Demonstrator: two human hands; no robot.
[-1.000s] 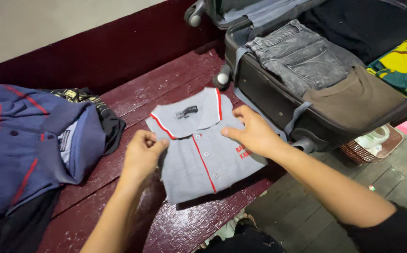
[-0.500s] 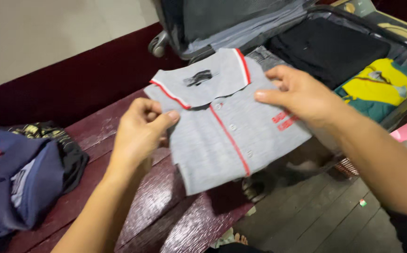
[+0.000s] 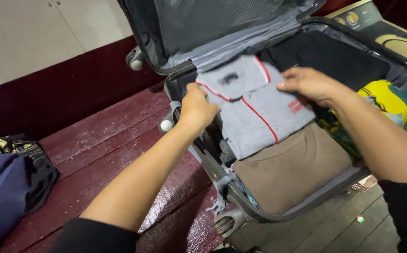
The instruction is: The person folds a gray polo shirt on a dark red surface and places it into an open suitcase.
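The person holds a folded grey shirt with both hands, over the open suitcase. The left hand pinches the shirt's left edge, near the collar, with the fingers closed on the cloth. The right hand lies on the shirt's right side, near the red print, fingers closed on that edge. The shirt has red lines on the collar and down the front. It sits flat on top of the clothes in the case. Its lower edge lies over a brown cloth. Just right of it is a yellow and green cloth, and behind it is something black. The case lid stands up behind, with a mesh pocket inside. The case rests at the end of a dark red bench. Far to the left on the bench is a pile of blue and black clothes, well apart from the case.
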